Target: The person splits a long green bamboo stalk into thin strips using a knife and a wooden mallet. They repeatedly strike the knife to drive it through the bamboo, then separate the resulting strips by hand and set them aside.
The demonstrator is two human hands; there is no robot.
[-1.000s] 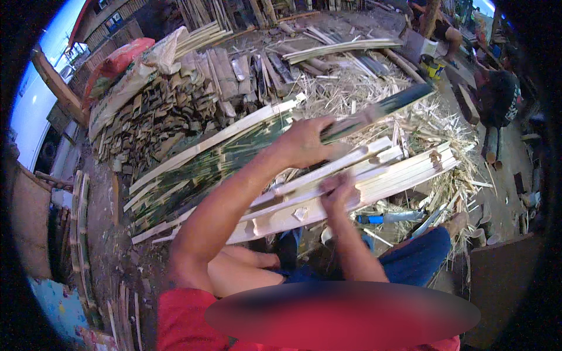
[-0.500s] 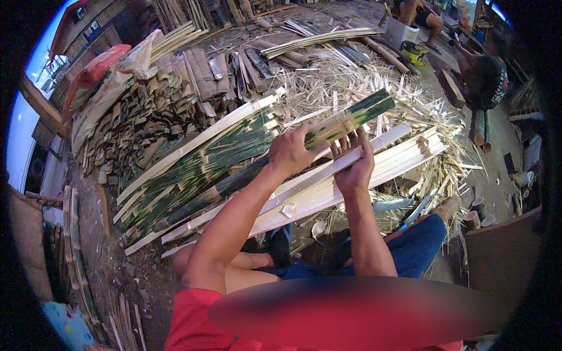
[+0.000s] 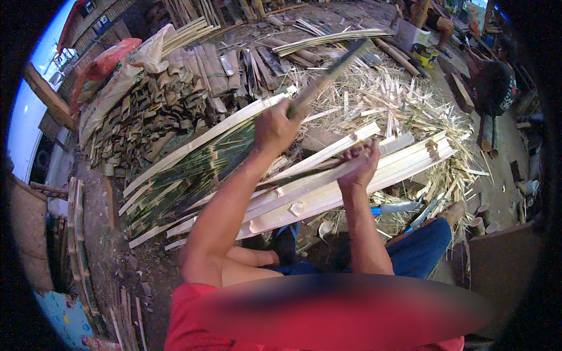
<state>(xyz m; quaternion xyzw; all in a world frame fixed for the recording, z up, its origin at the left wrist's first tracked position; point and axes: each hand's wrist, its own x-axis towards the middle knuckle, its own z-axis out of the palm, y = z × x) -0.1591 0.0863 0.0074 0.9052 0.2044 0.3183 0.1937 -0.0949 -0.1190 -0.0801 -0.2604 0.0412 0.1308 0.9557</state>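
My left hand (image 3: pixel 275 130), raised over the pile, is closed around a long green-skinned bamboo slat (image 3: pixel 328 79). The slat slants up and to the right, turned nearly edge-on and a little blurred. My right hand (image 3: pixel 360 169) has its fingers curled around a pale split bamboo strip (image 3: pixel 319 179), palm up. Beneath it lie wider pale bamboo slats (image 3: pixel 404 169), inner side up. To the left of my left hand, green bamboo slats (image 3: pixel 193 178) lie side by side.
Pale shavings (image 3: pixel 380 99) cover the ground ahead. Left of them stands a stack of bamboo offcuts (image 3: pixel 152 117) beside sacks (image 3: pixel 114 58). A blue-handled knife (image 3: pixel 398 208) lies near my right knee. At the far right another person (image 3: pixel 492 85) sits by a yellow bucket (image 3: pixel 424 57).
My left hand has lifted the green bamboo slat up and to the left, turning it steeper and edge-on. My right hand stays near its place with the pale strip.
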